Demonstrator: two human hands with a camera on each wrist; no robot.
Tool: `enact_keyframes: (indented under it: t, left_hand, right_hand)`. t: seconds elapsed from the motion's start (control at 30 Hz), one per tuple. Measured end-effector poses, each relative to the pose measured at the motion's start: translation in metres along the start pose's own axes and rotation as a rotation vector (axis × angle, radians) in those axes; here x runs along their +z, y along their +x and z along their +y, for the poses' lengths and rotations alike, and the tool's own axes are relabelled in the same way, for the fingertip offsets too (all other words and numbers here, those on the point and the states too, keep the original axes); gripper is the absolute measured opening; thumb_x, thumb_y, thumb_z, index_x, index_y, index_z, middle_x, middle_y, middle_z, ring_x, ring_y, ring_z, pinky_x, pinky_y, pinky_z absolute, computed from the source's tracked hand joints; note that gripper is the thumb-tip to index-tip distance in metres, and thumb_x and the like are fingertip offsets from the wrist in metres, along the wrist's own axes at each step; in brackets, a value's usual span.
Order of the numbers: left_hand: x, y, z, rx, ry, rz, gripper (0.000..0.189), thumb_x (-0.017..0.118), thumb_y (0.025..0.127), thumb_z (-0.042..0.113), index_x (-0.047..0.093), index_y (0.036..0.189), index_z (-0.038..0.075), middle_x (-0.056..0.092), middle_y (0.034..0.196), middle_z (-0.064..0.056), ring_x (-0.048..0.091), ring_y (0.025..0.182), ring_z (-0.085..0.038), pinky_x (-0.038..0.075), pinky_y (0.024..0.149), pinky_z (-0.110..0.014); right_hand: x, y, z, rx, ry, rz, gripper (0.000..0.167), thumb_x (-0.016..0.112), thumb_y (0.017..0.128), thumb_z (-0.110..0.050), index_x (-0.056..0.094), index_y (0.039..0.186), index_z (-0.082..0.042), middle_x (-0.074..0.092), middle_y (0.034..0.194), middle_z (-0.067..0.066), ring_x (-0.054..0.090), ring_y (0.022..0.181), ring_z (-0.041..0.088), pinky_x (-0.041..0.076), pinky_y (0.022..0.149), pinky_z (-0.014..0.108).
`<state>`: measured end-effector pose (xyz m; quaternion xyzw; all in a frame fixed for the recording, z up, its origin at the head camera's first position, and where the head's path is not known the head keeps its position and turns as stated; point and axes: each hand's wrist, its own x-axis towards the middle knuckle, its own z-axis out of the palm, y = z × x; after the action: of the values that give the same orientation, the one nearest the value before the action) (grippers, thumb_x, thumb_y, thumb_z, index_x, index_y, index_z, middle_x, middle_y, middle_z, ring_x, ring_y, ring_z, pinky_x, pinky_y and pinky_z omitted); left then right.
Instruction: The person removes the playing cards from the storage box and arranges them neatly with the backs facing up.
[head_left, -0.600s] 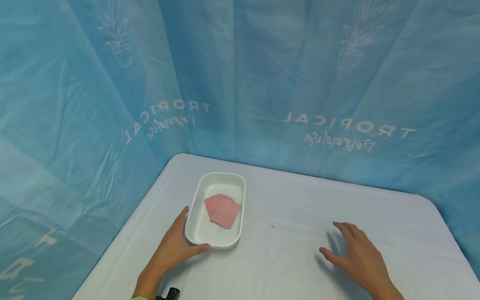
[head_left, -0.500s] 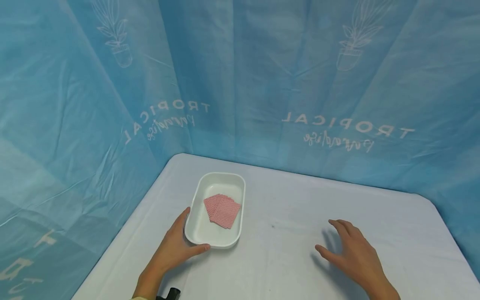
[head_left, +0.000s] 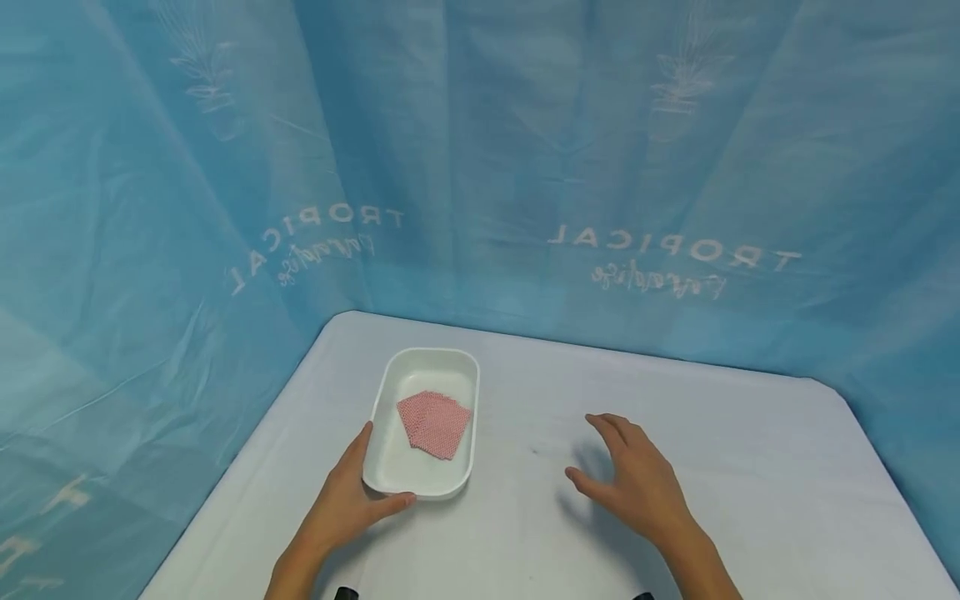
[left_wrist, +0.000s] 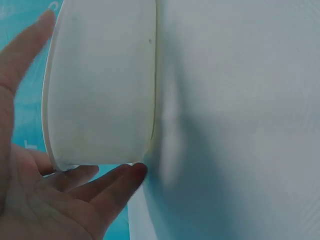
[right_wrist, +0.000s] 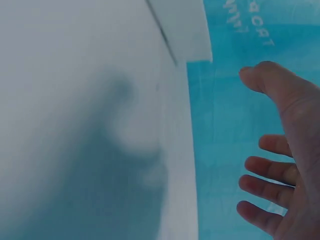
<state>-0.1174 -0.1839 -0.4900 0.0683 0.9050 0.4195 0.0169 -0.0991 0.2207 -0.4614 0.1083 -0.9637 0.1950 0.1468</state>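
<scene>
Blue curtain: hangs behind the white tablecloth, its TROPICAL lettering reversed
Left hand: thumb and fingers wide apart, fairly straight, laid against the near-left corner of a white rectangular tray rather than clamped on it
Right hand: hovers over the cloth, to the right of the tray; thumb and fingers apart, holding nothing
Patterned cards: red-and-white backs up, overlapping in a loose fan on the tray floor, touched by neither hand
Steadying the corner: best done, I judge, with light, even pressure on both walls, so the tray neither skids nor tips
Count: two hands, one tray, one fan of several cards, exact number hidden by overlap; two black stubs at the bottom edge
</scene>
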Motion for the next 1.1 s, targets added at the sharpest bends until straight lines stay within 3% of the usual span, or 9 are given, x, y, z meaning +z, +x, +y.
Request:
enact_keyframes:
  t: [0.3, 0.6, 0.7, 1.1]
  left_hand:
    - [0.001, -0.001, 0.004, -0.037, 0.003, -0.020, 0.130, 0.082, 0.059, 0.064, 0.012, 0.155, 0.012, 0.021, 0.156, -0.006, 0.026, 0.139, -0.030, 0.028, 0.107, -0.057]
    - [-0.001, 0.000, 0.004, 0.011, -0.039, 0.019, 0.126, 0.085, 0.060, 0.058, 0.013, 0.155, 0.017, 0.027, 0.154, -0.006, 0.033, 0.136, -0.028, 0.032, 0.105, -0.057]
    - [0.000, 0.001, 0.003, 0.027, -0.050, 0.024, 0.126, 0.086, 0.060, 0.058, 0.014, 0.155, 0.017, 0.028, 0.154, -0.007, 0.033, 0.135, -0.028, 0.033, 0.104, -0.057]
    - [0.002, -0.001, 0.000, -0.026, -0.055, 0.009, 0.126, 0.085, 0.062, 0.056, 0.011, 0.155, 0.015, 0.022, 0.156, -0.006, 0.027, 0.139, -0.028, 0.028, 0.108, -0.056]
  right_hand:
    - [0.007, 0.020, -0.025, -0.092, -0.030, -0.089, 0.084, 0.066, 0.077, -0.067, 0.045, 0.143, -0.019, 0.047, 0.136, 0.003, 0.044, 0.124, 0.023, 0.048, 0.089, 0.049]
    - [0.013, 0.043, -0.040, -0.152, -0.042, -0.153, 0.087, 0.065, 0.075, -0.070, 0.046, 0.143, -0.021, 0.048, 0.134, -0.001, 0.045, 0.123, 0.019, 0.048, 0.091, 0.044]
    - [0.015, 0.050, -0.045, -0.160, -0.037, -0.164, 0.087, 0.068, 0.073, -0.068, 0.046, 0.143, -0.021, 0.048, 0.134, -0.001, 0.044, 0.124, 0.018, 0.048, 0.092, 0.044]
    - [0.027, 0.067, -0.065, -0.164, 0.011, -0.192, 0.085, 0.072, 0.071, -0.064, 0.048, 0.142, -0.023, 0.049, 0.134, -0.001, 0.045, 0.123, 0.018, 0.047, 0.094, 0.044]
